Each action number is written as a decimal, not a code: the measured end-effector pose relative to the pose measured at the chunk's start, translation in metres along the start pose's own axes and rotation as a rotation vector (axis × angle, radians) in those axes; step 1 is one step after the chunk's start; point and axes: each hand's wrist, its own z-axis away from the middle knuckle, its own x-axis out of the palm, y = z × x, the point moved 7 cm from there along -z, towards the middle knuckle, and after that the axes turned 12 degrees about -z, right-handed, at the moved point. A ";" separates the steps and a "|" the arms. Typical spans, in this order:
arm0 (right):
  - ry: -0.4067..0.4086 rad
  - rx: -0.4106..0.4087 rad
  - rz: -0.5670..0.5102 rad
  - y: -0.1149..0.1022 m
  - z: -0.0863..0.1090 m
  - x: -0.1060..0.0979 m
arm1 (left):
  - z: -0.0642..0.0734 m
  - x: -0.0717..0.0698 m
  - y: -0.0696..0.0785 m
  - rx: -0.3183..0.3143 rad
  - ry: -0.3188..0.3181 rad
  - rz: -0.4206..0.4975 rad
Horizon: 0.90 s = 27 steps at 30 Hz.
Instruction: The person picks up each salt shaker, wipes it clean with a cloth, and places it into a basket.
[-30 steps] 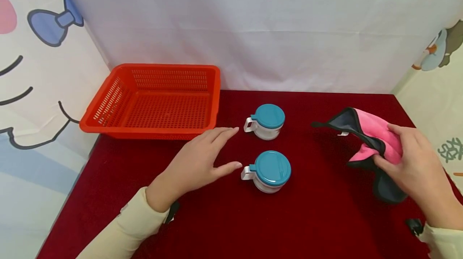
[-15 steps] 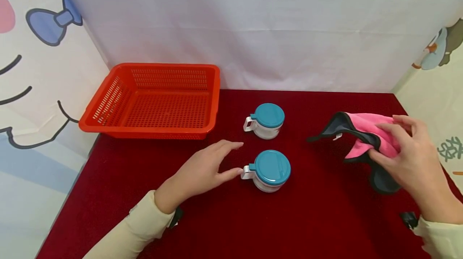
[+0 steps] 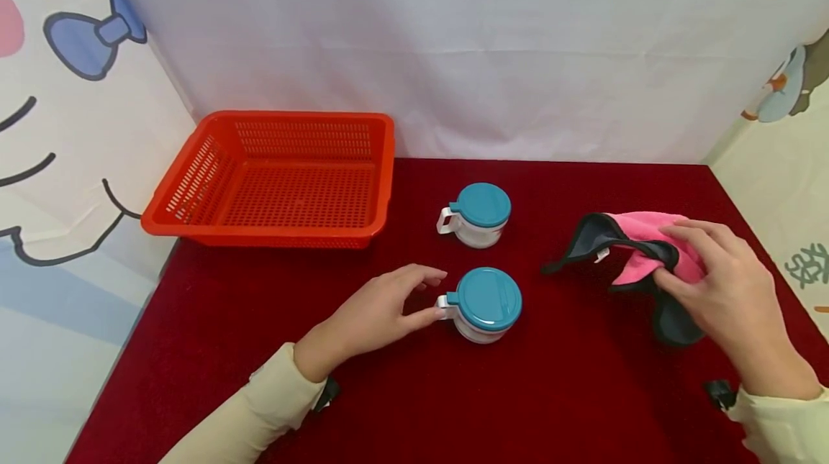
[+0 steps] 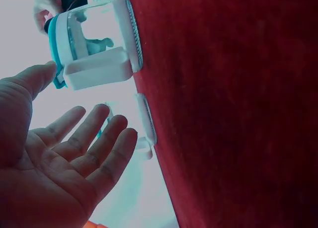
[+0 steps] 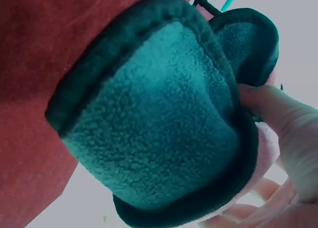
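Observation:
In the head view, my left hand [image 3: 385,309] is beside the near seasoning jar [image 3: 488,298], thumb tip right at its white handle [image 4: 99,69]. The left wrist view shows the palm facing the jar, its fingers [image 4: 102,148] extended and apart from the handle. This jar has a blue-green lid and a clear body. A matching jar [image 3: 483,205] stands behind it. On the right, my right hand [image 3: 728,291] grips a bunched pink and dark grey cleaning cloth [image 3: 637,226] between thumb and fingers. Its dark-edged grey side [image 5: 159,114] hangs down in the right wrist view.
A red plastic basket [image 3: 304,241] with slotted sides stands at the back left. Dark red cloth [image 3: 518,399] covers the table. A white curtain [image 3: 440,47] hangs behind, and printed sheets flank both sides.
My left hand has moved right and slightly down, its thumb now at the near jar's handle. My right hand has shifted a little left with the cleaning cloth. Both jars have stayed put.

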 end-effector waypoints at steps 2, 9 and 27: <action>0.001 0.003 0.023 0.001 0.002 0.001 | -0.001 0.003 0.000 0.003 -0.012 0.010; 0.001 -0.008 0.057 0.002 0.004 0.001 | -0.005 0.007 0.001 0.018 -0.027 0.100; 0.012 -0.039 -0.117 0.001 0.005 0.012 | -0.013 0.030 0.007 0.077 -0.200 0.428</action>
